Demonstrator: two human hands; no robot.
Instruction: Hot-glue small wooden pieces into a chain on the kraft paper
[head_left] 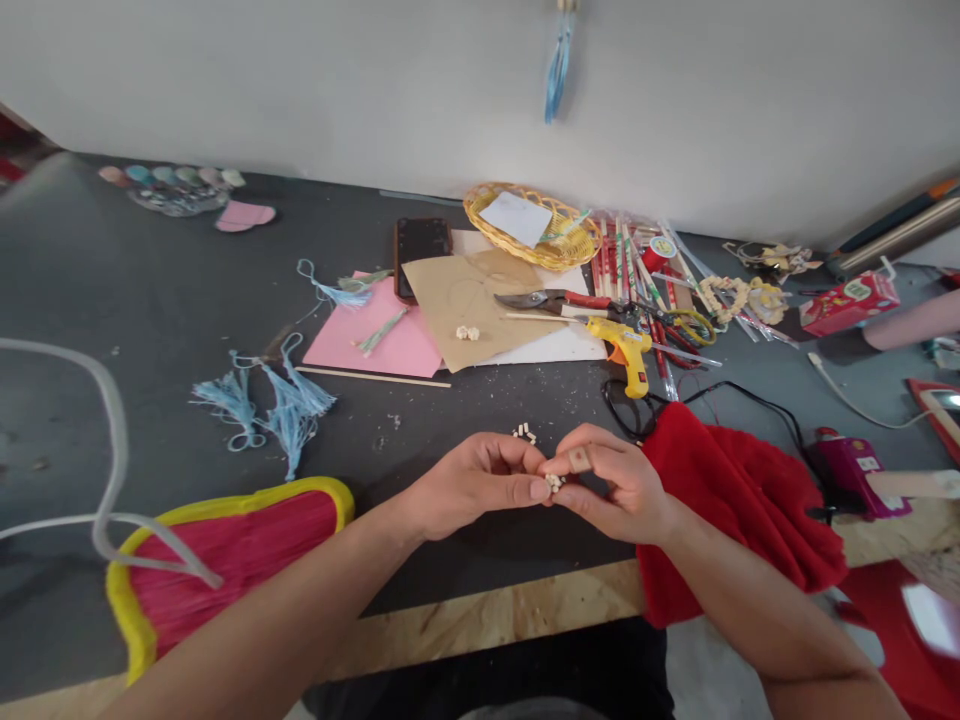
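two hands (472, 488) (626, 492), pinched nearly closed, hold a pale cluster (554, 483) above the desk (352, 440) near its wooden edge (487, 615)

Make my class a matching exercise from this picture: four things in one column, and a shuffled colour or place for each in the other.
Things:
1. Glue gun
2. Pale cluster
3. Cloth
4. Phone

Descriptions:
A. Red, hanging over the wooden table edge
B. Dark, left of the basket
C. Yellow, with an orange trigger
D. Between the left hand and right hand

Pairs: 1-C, 2-D, 3-A, 4-B
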